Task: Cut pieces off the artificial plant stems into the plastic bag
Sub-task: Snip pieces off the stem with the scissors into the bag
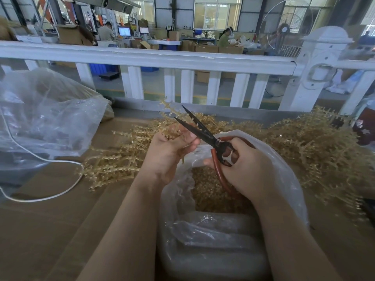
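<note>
My left hand (170, 153) grips a bunch of tan artificial plant stems (169, 116) that stick up and away from me. My right hand (245, 169) holds black scissors (199, 128) by their red-brown looped handles. The blades are spread apart, with their tips beside the held stems. Under both hands sits an open clear plastic bag (280, 171) with a heap of cut tan pieces (209, 189) inside.
Loose tan stems lie in a pile on the left (113, 161) and a bigger heap on the right (316, 145) of the cardboard-covered table (50, 230). A large clear bag (44, 114) and a white cord (40, 159) lie at the left. A white railing (152, 57) runs behind.
</note>
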A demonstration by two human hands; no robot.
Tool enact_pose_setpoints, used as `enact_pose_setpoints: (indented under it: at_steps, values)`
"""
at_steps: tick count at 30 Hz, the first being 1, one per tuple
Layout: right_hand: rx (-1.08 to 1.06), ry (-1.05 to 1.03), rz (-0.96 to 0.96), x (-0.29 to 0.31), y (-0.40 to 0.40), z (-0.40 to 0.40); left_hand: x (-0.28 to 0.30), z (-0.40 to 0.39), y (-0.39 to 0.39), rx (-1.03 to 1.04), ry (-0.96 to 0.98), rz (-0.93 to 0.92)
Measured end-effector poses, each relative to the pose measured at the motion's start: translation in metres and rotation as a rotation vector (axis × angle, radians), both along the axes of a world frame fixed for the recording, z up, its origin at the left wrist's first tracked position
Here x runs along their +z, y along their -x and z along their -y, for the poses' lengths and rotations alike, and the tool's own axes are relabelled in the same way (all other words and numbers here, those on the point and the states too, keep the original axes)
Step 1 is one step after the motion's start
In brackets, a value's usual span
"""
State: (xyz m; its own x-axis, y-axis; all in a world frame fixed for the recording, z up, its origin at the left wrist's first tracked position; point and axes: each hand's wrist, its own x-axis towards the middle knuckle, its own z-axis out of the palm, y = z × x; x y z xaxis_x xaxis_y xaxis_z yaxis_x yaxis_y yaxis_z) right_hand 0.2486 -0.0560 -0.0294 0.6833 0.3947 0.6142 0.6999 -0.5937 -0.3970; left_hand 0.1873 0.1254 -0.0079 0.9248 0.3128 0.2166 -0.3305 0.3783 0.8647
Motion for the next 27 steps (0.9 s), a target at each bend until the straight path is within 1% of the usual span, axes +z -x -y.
enact_pose_setpoints:
  at_steps: [7, 17, 23, 27]
  values:
    - [0.043, -0.084, 0.031, -0.0012, 0.0016, -0.0027, -0.0015, -0.0006, -0.0008, -0.017, 0.008, 0.006]
    - [0.007, -0.065, 0.051, -0.0024, 0.0001, -0.0024, -0.0009, -0.0016, -0.0003, 0.008, 0.010, -0.004]
    - [0.023, -0.041, 0.029, 0.0008, -0.0003, -0.0001, 0.0014, 0.0019, 0.0009, -0.007, -0.077, 0.016]
    - [0.051, -0.075, 0.018, 0.0027, 0.0022, -0.0018, 0.0017, 0.0027, 0.0010, -0.024, -0.086, 0.024]
